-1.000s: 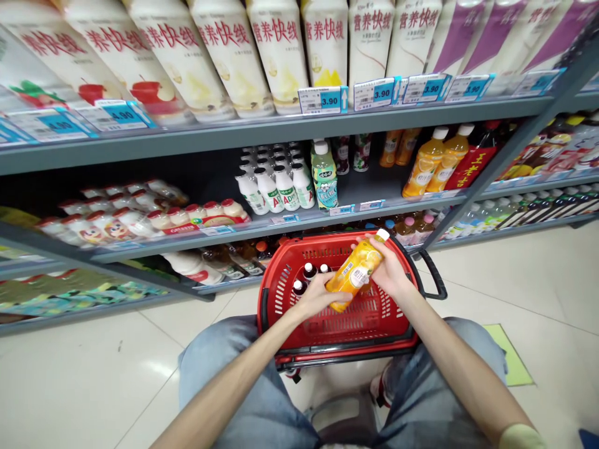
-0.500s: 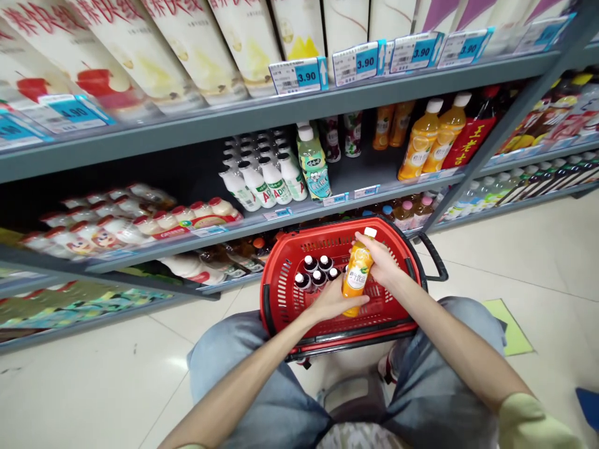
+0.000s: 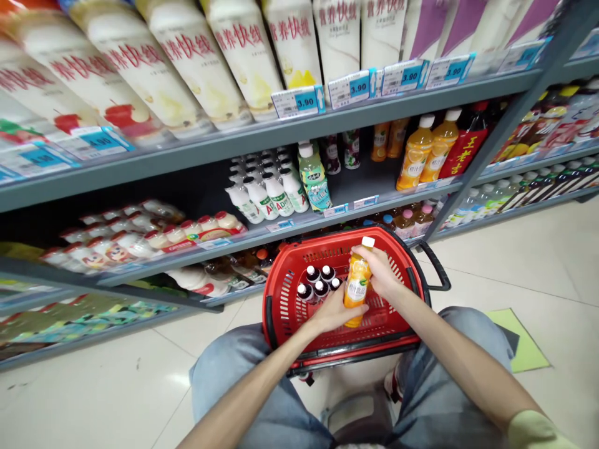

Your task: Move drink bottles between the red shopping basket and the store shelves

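An orange juice bottle (image 3: 357, 288) with a white cap is held tilted over the red basket (image 3: 292, 349). My left hand (image 3: 333, 312) grips its lower part, thumb across the front near the base. Around its upper part, just below the cap, my right hand (image 3: 381, 269) is closed from the right side. Several dark bottles with white caps (image 3: 321, 289) stand in the left half of the basket, partly hidden behind my left hand. The basket sits between my knees, against the shelf.
The middle shelf (image 3: 299, 219) holds small white bottles (image 3: 271, 194), a green bottle (image 3: 314, 178) and orange juice bottles (image 3: 415, 153). Tall white cartons or bottles (image 3: 187, 62) line the shelf above. A black basket handle (image 3: 437, 268) sticks out right. A grey stool (image 3: 355, 415) is below me.
The view has shifted, so the shelves and basket appear slightly lower. Both hands still hold the orange bottle, with hardly any change in grip.
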